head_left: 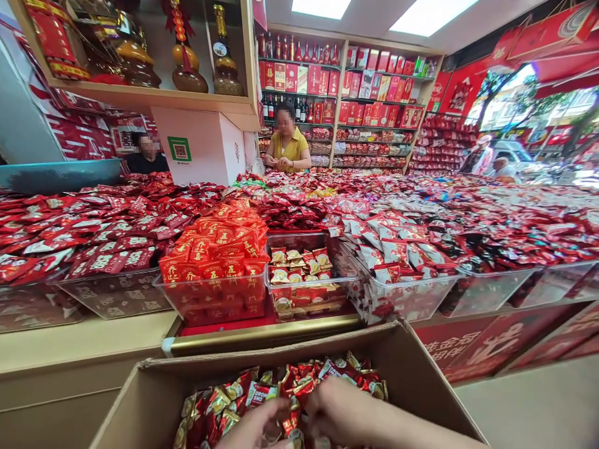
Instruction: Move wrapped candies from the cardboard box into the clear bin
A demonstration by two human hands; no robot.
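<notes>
Both hands are inside an open cardboard box [435, 380] at the bottom of the head view, among red and gold wrapped candies [224, 399]. My left hand [259, 424] is at the lower middle, thumb and fingers apart, touching the candies. To its right, my right hand [334, 405] reaches in with its fingers bent down into the pile. Its fingertips are hidden, so what they hold cannot be made out. Behind the box stands a clear bin [311, 290], partly filled with similar red and gold packets.
Clear bins of orange-red packets [215, 262] and red-white packets [397, 255] flank the middle bin. A gold counter edge [266, 333] runs behind the box. A person in yellow [290, 149] and another person [147, 156] are beyond the counter.
</notes>
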